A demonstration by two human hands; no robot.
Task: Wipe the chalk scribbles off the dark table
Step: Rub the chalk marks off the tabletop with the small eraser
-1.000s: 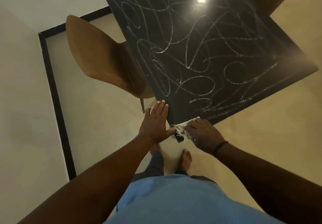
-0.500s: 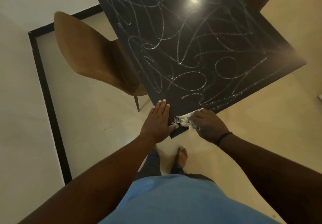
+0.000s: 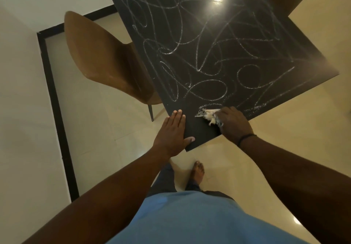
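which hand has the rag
The right hand: its fingers are curled over the white rag on the table, while the left hand lies flat, holding nothing.

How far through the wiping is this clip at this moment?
Barely begun. Done: only the near corner of the dark table looks free of chalk. In hand: the right hand holds a frayed white cloth on the surface at the edge of the marks, while the left hand rests flat on the table edge. Left: the chalk scribbles cover nearly all the rest.
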